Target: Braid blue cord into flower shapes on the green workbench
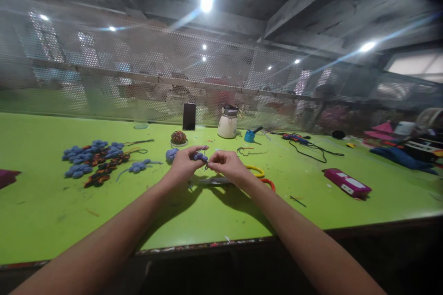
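My left hand [185, 163] is closed on a small blue-purple crochet piece [200, 156], with a lilac strand by its index finger. Thumb and fingers of my right hand [226, 166] are pinched together right at the piece's edge; what they grip is too small to make out. Just behind my left hand lies a blue-purple yarn ball [171, 155]. Under my right hand are scissors [256, 171] with yellow and orange handles, their blades pointing left. Off to the left, a blue crochet flower [139, 166] with yarn tails rests beside a pile of blue crochet flowers [78, 154] and dark-orange ones [100, 176].
On the green table [194, 235] stand a multicoloured yarn ball [178, 138], a dark phone-like slab [188, 116], a pale jug [227, 123] and a blue pot [249, 136]. A corded tool [297, 138] and purple box [347, 182] lie right. Perforated mesh [166, 64] borders the back.
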